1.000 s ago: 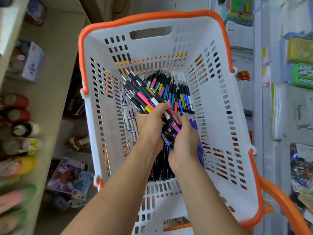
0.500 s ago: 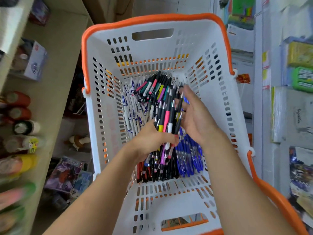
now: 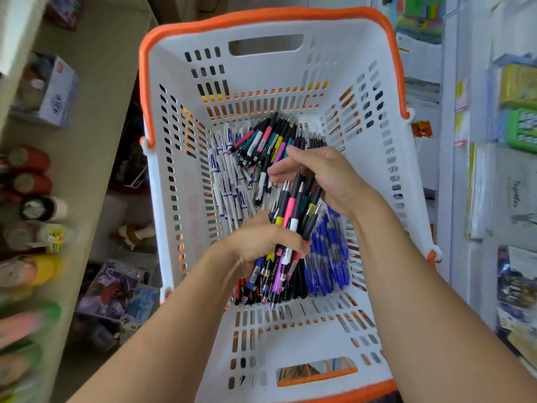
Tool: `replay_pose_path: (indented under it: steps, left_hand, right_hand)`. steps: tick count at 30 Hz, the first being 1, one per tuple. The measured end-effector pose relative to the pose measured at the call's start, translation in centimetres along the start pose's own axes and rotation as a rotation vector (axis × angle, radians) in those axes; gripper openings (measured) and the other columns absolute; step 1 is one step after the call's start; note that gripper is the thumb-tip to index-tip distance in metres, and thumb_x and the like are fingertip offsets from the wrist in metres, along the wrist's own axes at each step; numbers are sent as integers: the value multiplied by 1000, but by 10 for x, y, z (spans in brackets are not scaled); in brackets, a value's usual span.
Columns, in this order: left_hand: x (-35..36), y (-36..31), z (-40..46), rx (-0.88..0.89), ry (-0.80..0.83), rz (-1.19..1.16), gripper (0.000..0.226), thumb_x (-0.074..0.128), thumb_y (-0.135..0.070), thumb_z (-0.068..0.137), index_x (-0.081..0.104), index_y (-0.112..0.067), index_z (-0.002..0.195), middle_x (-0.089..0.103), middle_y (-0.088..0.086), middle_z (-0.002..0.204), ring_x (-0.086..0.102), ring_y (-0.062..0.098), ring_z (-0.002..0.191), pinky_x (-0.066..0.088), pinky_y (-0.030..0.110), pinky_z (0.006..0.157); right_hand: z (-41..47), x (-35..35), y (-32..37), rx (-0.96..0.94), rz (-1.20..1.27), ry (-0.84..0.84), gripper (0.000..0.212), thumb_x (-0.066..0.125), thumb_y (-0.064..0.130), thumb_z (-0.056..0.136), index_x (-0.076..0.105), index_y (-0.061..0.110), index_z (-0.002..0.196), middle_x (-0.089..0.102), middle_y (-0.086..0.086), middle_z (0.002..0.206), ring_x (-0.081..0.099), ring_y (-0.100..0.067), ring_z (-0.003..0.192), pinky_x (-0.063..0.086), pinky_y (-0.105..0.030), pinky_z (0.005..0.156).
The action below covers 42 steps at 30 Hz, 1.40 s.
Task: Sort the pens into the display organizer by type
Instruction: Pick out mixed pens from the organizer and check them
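My left hand (image 3: 258,245) grips a bundle of black-barrelled pens with coloured grips (image 3: 286,228), fingers curled round its middle; the tips fan out above my fist and the clip ends hang below it. My right hand (image 3: 322,178) sits just beyond, palm turned inward, its fingers loosely curved against the upper ends of the same bundle; whether it pinches any single pen I cannot tell. Both forearms reach forward and down into the white basket (image 3: 386,158) with the orange rim.

More pens of the same kind (image 3: 263,139) lie loose on the basket floor beyond my right hand. White pens with blue lettering (image 3: 228,181) lie to the left of my hands, and blue pens (image 3: 328,251) lie under my right wrist. No display organizer is visible.

Judgement: the pens are light, stiff and smooth, so a loose bundle will likely slide lengthwise and splay. I would hold at the rubbery coloured grip sections, squeezing mid-bundle, with my right hand squaring the ends.
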<state>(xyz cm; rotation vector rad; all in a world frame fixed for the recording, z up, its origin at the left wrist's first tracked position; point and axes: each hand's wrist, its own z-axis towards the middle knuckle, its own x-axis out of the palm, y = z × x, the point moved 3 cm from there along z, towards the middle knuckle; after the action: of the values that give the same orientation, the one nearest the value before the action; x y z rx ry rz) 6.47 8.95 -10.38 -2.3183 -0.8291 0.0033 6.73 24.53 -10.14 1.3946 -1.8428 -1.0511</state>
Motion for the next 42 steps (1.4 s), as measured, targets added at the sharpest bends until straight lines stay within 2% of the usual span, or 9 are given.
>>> replay_pose_path:
  steps: [5, 10, 13, 18, 22, 26, 33, 39, 42]
  left_hand:
    - [-4, 8, 7, -70, -73, -113, 101, 94, -27, 30, 64, -3, 123, 71, 12, 121, 63, 30, 117, 44, 56, 105]
    - [-1, -8, 0, -2, -8, -117, 47, 83, -20, 41, 74, -7, 85, 74, 4, 86, 62, 30, 95, 39, 63, 109]
    - [1, -18, -9, 29, -69, -162, 33, 81, -14, 52, 73, -1, 81, 75, 8, 85, 67, 30, 95, 50, 51, 100]
    - [-5, -40, -38, 50, -137, -341, 8, 67, 7, 74, 68, -1, 75, 66, 10, 66, 62, 21, 52, 53, 27, 51]
    - [-16, -53, -76, 96, -134, -425, 19, 73, -2, 61, 67, -4, 79, 62, 10, 67, 58, 20, 50, 51, 26, 51]
    - [-30, -53, -136, 243, -172, -478, 42, 75, -6, 46, 72, -4, 87, 63, 19, 83, 60, 32, 72, 53, 45, 74]
    - [-85, 4, -328, 554, -362, -626, 17, 66, 0, 58, 62, -6, 73, 57, 12, 64, 56, 19, 45, 49, 23, 46]
    - [-132, 178, -536, 716, -710, -800, 10, 67, 3, 66, 65, -7, 66, 56, 13, 60, 55, 26, 52, 57, 34, 59]
    - [-141, 275, -624, 734, -910, -840, 19, 66, 6, 74, 66, -8, 61, 57, 9, 54, 53, 19, 41, 49, 23, 44]
  right_hand:
    - [-8, -4, -8, 96, 351, -153, 34, 67, 48, 87, 67, 24, 110, 72, -10, 120, 69, -28, 112, 49, -56, 105]
    - [-41, 24, -29, 278, 432, 127, 97, 93, 47, 57, 59, -5, 131, 66, -26, 127, 66, -37, 114, 51, -51, 103]
    - [-49, 37, -28, 243, 576, 22, 79, 78, 53, 75, 60, 2, 132, 65, -23, 129, 66, -32, 115, 50, -47, 105]
    - [-50, 45, 4, 203, 579, -100, 63, 53, 60, 95, 62, 11, 133, 59, -22, 138, 61, -35, 125, 48, -47, 108]
    - [-59, 55, 54, 87, 380, -150, 39, 54, 46, 100, 71, 16, 118, 74, -12, 110, 68, -23, 91, 51, -42, 80]
    - [-81, 91, 117, -104, 232, -91, 22, 60, 33, 100, 75, 17, 104, 76, 0, 93, 72, -13, 80, 55, -30, 65]
    - [-165, 279, 185, -247, 161, 205, 10, 64, 18, 97, 71, 11, 101, 70, -3, 84, 65, -17, 69, 52, -29, 62]
    - [-308, 528, 161, -223, 130, 603, 11, 69, 16, 90, 74, 19, 81, 73, 1, 77, 66, -17, 65, 50, -32, 65]
    - [-385, 630, 130, -233, 57, 762, 13, 65, 13, 93, 74, 16, 85, 71, 1, 76, 64, -17, 64, 49, -30, 61]
